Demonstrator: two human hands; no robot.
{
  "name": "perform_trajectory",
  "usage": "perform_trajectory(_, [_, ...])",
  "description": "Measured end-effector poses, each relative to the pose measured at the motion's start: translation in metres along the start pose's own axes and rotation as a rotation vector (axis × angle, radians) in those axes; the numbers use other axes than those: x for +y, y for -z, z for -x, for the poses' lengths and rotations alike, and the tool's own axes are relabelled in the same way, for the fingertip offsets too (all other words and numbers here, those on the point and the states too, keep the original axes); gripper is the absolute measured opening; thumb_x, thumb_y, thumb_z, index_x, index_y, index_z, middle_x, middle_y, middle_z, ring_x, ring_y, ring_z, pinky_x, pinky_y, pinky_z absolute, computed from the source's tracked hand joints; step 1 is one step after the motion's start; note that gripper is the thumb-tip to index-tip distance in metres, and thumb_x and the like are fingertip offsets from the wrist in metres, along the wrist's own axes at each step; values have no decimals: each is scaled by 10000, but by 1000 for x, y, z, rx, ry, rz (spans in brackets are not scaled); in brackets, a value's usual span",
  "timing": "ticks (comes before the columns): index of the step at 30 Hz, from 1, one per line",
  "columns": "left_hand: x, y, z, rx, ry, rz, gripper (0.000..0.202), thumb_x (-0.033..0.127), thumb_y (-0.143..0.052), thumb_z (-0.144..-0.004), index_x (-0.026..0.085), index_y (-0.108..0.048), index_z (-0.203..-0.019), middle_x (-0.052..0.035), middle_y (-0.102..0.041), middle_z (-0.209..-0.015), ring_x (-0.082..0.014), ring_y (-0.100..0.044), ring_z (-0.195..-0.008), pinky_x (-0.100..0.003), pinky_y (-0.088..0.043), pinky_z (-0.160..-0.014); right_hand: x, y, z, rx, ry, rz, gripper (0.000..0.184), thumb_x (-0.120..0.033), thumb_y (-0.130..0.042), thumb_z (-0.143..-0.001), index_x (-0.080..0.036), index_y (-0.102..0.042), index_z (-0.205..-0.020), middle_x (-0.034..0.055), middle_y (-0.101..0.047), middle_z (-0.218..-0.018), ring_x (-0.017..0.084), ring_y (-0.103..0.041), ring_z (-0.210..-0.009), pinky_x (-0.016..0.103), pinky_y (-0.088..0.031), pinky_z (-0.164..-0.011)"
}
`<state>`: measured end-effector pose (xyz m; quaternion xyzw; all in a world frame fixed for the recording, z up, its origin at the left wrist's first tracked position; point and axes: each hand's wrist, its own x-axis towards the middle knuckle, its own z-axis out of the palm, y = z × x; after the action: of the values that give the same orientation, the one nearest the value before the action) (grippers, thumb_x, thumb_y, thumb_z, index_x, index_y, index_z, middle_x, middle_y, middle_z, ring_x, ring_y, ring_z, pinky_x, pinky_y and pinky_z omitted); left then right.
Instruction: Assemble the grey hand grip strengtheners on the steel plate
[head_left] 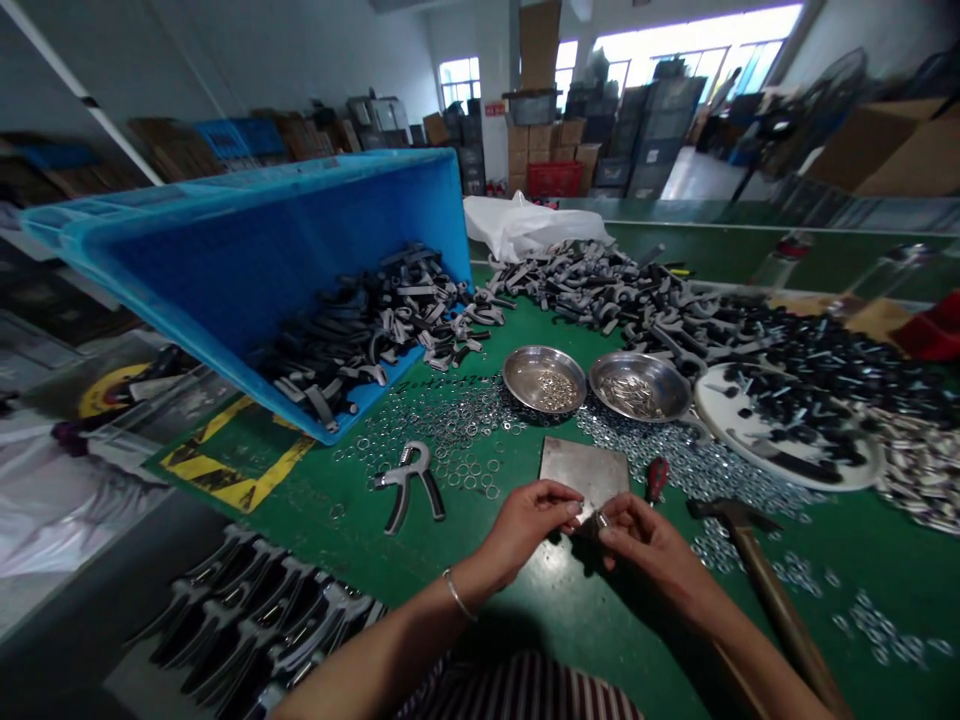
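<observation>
Metal part (602,520), small and shiny, is what I have in the right hand (611,523), its thumb and fingers closed on it just above the green table (300,500). A dark bit shows beneath it, too blurred for me to name. My left hand (576,500) is just beside it, thumb and forefinger close together; I cannot tell whether they grip anything.

A flat metal plate (574,460) lies just beyond both hands. Next to its right edge I see a red-handled screwdriver (657,478), then a hammer (731,515) with its handle running down beside my right forearm. Left of the hands lies a hand grip (412,485), legs spread, near scattered rings (465,430).

Farther out I have two steel bowls (521,375) side by side with small pieces inside, and a white dish (724,420) loaded with black parts. Behind them is a heap of grey and black handles (585,285); to the left, a tipped blue crate (390,200) holds more.
</observation>
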<state>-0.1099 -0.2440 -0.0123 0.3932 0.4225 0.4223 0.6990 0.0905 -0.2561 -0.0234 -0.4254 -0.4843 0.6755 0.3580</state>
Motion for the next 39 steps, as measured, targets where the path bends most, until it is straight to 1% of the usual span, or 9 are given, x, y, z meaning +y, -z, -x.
perform_trajectory(5, [-2,0,7,-69,36,64,366,377,-811,-718,87,-723,-926,-61,-682,-784,-124,-613,-689,-254,-485,-692,-6,-1,5,-5,-5,98,286,-455,-729,-846,-191,-620,-870,-24,-615,-694,126,-555,-611,270,-404,-610])
perform_trajectory(13, [-10,3,12,-152,26,8,398,405,-826,-700,100,-741,-942,-53,-682,-758,-125,-629,-662,-257,-505,-677,13,3,3,-82,-238,-367,195,-351,-733,-864,-192,-726,-977,33,-668,-861,126,-602,-725,239,-504,-670])
perform_trajectory(16, [-10,0,10,-115,-155,-162,325,395,-757,-792,137,-751,-990,-71,-700,-846,-142,-648,-731,-266,-518,-703,13,15,14,-11,-254,-342,240,-354,-795,-790,-265,-751,-1009,47,-720,-1004,207,-672,-911,296,-559,-811])
perform_trajectory(19, [-8,0,7,-82,-441,-448,204,309,-705,-857,178,-769,-999,-77,-716,-931,-159,-652,-866,-285,-509,-830,2,26,23,49,-202,-233,404,-314,-884,-661,-324,-756,-1044,23,-679,-1254,279,-604,-1160,301,-546,-915])
perform_trajectory(26, [1,10,0,-50,-641,-493,186,284,-701,-875,180,-761,-1016,-78,-733,-905,-160,-662,-855,-270,-524,-812,-24,9,-30,-96,-264,-308,232,-373,-816,-771,-227,-744,-936,1,-658,-826,116,-610,-698,209,-512,-635])
perform_trajectory(30, [21,14,4,-71,-551,-553,216,349,-659,-911,192,-756,-1022,-92,-737,-946,-182,-673,-880,-290,-530,-831,-30,7,-55,-189,-260,-282,248,-399,-819,-754,-220,-726,-899,13,-643,-772,141,-612,-674,245,-516,-624])
perform_trajectory(33, [52,35,-10,-219,-528,-817,271,342,-552,-976,219,-704,-1163,-103,-715,-1073,-214,-649,-1026,-324,-497,-930,-40,11,-59,-25,-129,-70,307,-447,-812,-740,-268,-714,-969,52,-701,-873,218,-664,-787,316,-555,-721])
perform_trajectory(35, [79,66,-38,-268,-521,-1003,322,334,-544,-980,231,-633,-1271,-105,-676,-1176,-226,-615,-1098,-339,-476,-969,-47,14,-58,85,-54,83,330,-488,-792,-740,-294,-707,-993,80,-721,-956,274,-677,-881,354,-568,-767])
perform_trajectory(39, [131,149,-127,240,-450,-1450,429,84,-420,-972,132,-502,-1390,-160,-547,-1363,-272,-486,-1259,-426,-336,-1103,-42,17,-53,174,-36,159,354,-535,-744,-763,-328,-691,-1045,97,-728,-1031,307,-685,-942,379,-583,-800])
